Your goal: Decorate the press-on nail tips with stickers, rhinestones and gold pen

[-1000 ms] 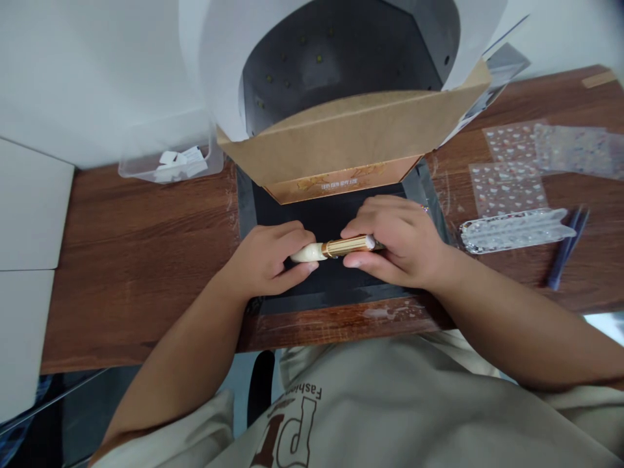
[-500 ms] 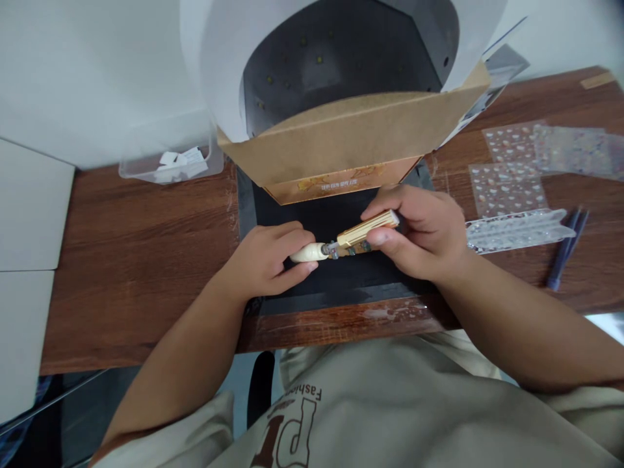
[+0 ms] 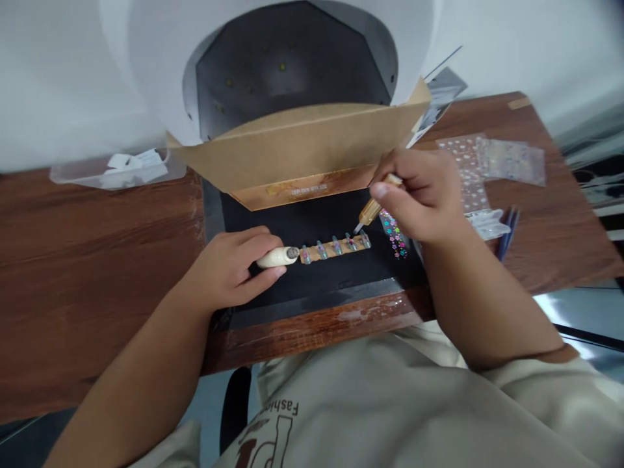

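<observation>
My left hand (image 3: 238, 266) is closed around a cream nail polish bottle (image 3: 273, 258), which lies tilted with its dark open neck facing right. In my right hand (image 3: 422, 195) is a nail polish brush (image 3: 371, 209) with a gold cap, pinched between thumb and fingers. Its tip points down and left, close to the right end of a brown strip (image 3: 313, 254); whether it touches cannot be made out. Several shiny press-on nails (image 3: 337, 246) with coloured specks sit in a row across the strip, on a black mat (image 3: 302, 286).
Behind the strip stands a cardboard box (image 3: 312, 140) under a large white lamp (image 3: 146, 71). A sheet of colourful flower stickers (image 3: 394, 235) lies beside my right hand. Further right are clear sticker sheets (image 3: 514, 162) and blue pens (image 3: 507, 234). A clear tray (image 3: 73, 174) holds white scraps at left.
The brush has come out of the bottle's neck and moved right to the far end of the nail strip. My left hand still holds the bottle. The view has shifted.
</observation>
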